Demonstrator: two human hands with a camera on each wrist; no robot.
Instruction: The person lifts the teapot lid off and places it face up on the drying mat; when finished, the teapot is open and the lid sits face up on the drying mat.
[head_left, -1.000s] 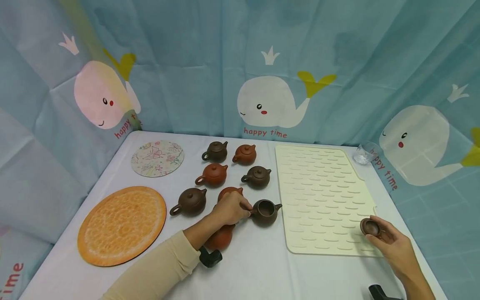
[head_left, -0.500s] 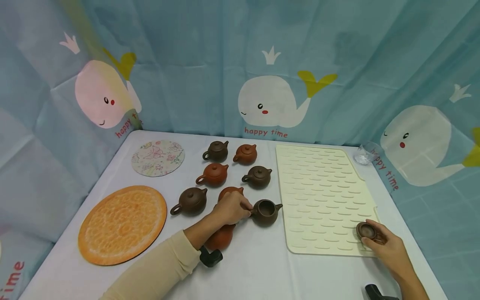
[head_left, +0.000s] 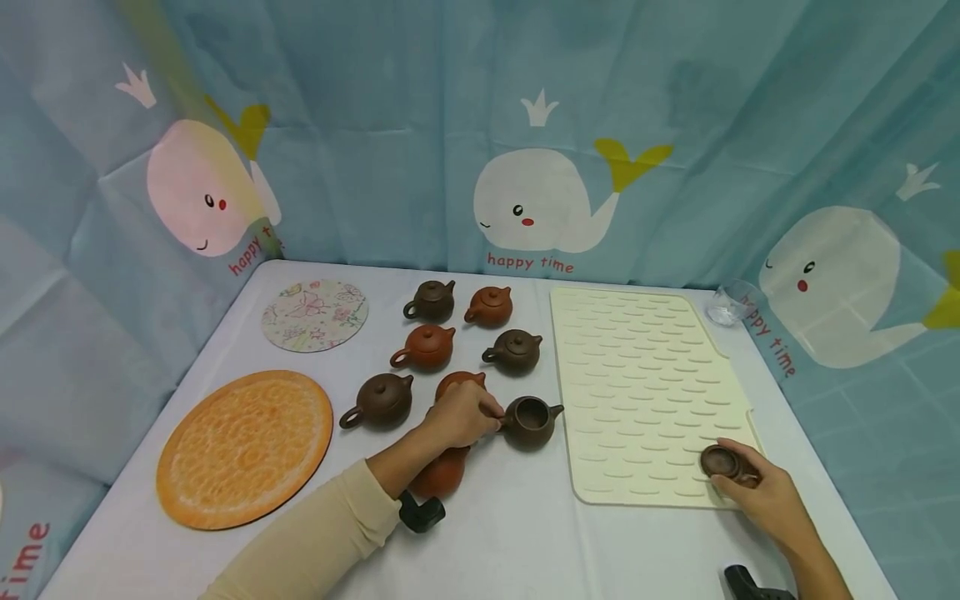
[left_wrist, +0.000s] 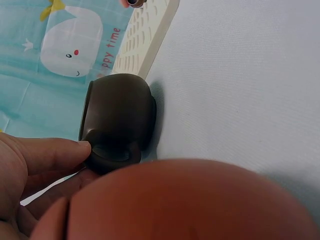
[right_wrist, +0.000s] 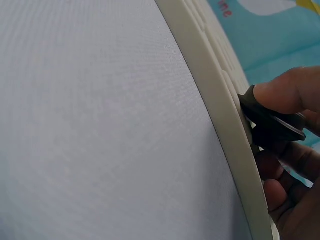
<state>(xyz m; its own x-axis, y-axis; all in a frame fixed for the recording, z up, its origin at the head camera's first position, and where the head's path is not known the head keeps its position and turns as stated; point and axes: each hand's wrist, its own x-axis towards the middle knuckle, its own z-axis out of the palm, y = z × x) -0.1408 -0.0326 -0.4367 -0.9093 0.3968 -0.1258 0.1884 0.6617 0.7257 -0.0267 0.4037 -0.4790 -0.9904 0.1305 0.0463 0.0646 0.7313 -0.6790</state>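
Right hand (head_left: 772, 498) has shifted leftward, thumb and fingers pinching a dark brown lid (head_left: 718, 462), hollow side up, at the textured cream mat's (head_left: 637, 392) near-right corner; contact unclear. Left hand (head_left: 459, 415) unchanged: thumb and fingers pinch the handle of the dark brown teapot (head_left: 528, 435), beside the mat's left edge. Pot remains uncovered, lid well apart. Farther: lidded dark teapot (head_left: 517, 357).

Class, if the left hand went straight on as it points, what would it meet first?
Most likely the body of the lidless dark teapot, whose handle the left hand pinches. Just past its spout lies the cream mat; whether spout and mat touch is hard to tell.
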